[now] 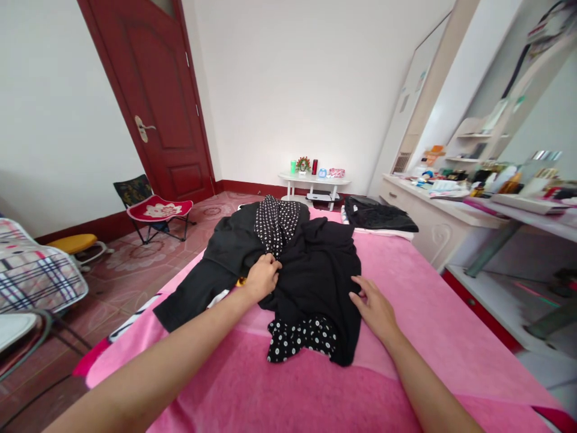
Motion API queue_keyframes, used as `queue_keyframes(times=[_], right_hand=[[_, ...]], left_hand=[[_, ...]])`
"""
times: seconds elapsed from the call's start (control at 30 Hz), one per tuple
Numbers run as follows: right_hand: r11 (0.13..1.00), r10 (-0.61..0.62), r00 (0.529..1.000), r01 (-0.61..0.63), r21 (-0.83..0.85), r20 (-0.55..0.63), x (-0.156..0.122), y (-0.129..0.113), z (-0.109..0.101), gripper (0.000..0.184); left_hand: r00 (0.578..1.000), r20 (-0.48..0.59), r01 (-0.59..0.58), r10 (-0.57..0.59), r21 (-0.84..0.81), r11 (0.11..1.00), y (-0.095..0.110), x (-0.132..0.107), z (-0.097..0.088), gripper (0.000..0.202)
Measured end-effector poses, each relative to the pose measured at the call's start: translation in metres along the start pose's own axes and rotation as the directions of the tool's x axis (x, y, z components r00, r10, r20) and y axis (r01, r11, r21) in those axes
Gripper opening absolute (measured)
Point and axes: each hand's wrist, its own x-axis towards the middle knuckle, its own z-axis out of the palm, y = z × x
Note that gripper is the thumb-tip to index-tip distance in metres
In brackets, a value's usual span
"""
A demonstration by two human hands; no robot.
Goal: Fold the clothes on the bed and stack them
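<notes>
A black garment (315, 270) with white-dotted trim lies rumpled on the pink bedspread (279, 397). One dotted part (302, 337) sticks out at its near end. My left hand (264, 276) is closed on the garment's left side, fingers bent into the cloth. At the opposite edge, my right hand (374, 304) has its fingers apart and rests against or just beside the fabric. Behind and to the left is a pile of more black clothing (225, 246), with a dotted cloth (277, 222) on top. Something yellow and white peeks out under my left wrist.
Folded dark clothes (381, 213) lie at the bed's far right corner. A cluttered dresser (451, 198) stands along the right. Beyond the bed is a small white table (313, 178). A folding chair (160, 207) and a yellow stool (74, 243) are on the left floor.
</notes>
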Motion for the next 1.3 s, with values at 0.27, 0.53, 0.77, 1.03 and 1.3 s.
queue_keyframes(times=[0.27, 0.53, 0.77, 1.03, 1.3], right_hand=[[0.986, -0.16, 0.979, 0.165, -0.028, 0.128, -0.001, 0.014, -0.013, 0.054], [0.985, -0.083, 0.995, 0.073, 0.157, 0.062, -0.006, -0.02, -0.04, 0.022], [0.901, -0.208, 0.942, 0.08, 0.425, 0.264, -0.066, -0.114, -0.088, 0.02], [0.641, -0.693, 0.692, 0.463, 0.612, 0.203, -0.109, -0.21, -0.027, 0.012], [0.877, -0.271, 0.945, 0.321, 0.358, -0.185, -0.071, -0.153, -0.091, 0.015]], left_hand=[[0.993, 0.02, -0.113, 0.12, -0.211, 0.971, -0.019, -0.01, -0.045, 0.028], [0.957, -0.231, 0.048, -0.177, -0.476, 0.878, -0.041, -0.006, -0.117, 0.016], [0.841, -0.325, 0.188, -0.432, -0.574, 0.797, -0.085, 0.017, -0.12, 0.015], [0.96, -0.256, -0.28, 0.115, -0.83, 0.483, 0.091, 0.088, -0.122, 0.011], [0.799, 0.075, -0.16, 0.596, -0.93, 0.332, 0.129, 0.045, -0.112, 0.03]])
